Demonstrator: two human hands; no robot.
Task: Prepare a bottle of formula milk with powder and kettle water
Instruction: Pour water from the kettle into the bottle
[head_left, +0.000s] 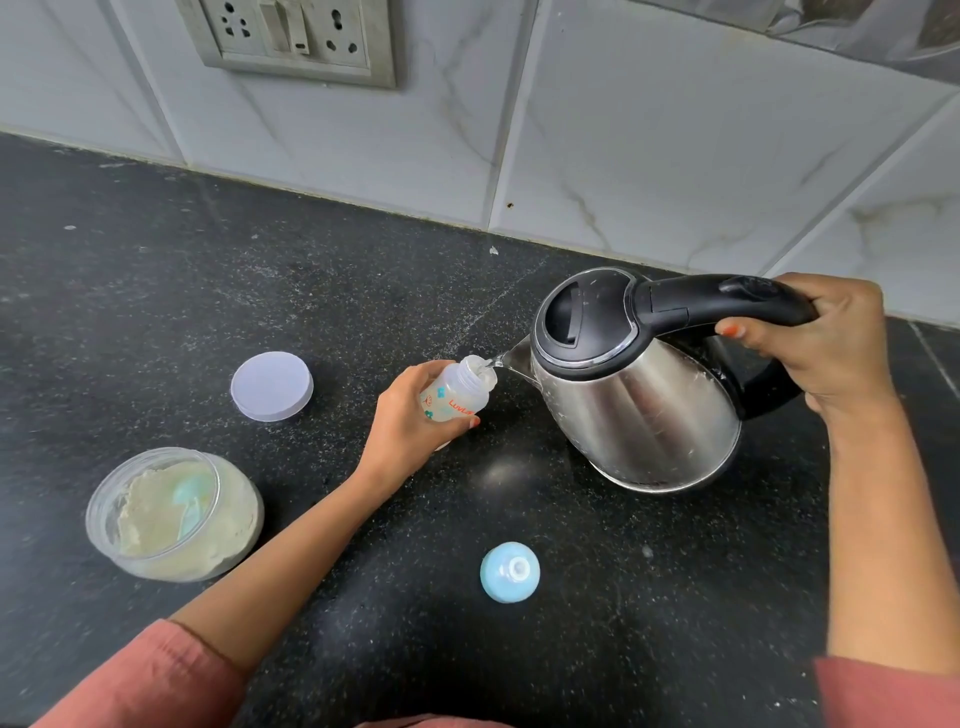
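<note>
My left hand (402, 421) grips a small clear baby bottle (457, 395) with printed figures, tilted with its open neck toward the right. My right hand (826, 343) grips the black handle of a steel kettle (639, 400), which is tipped left. The kettle's spout sits at the bottle's mouth and a thin stream of water runs into it. An open clear jar of pale powder (174, 514) with a light blue scoop inside stands at the left. The blue bottle cap with its teat (510, 571) lies on the counter in front.
The jar's white lid (271, 385) lies flat on the black speckled counter (156, 312), left of the bottle. A tiled wall with a socket panel (296, 39) runs along the back. Bare counter shows at the far left and near the front.
</note>
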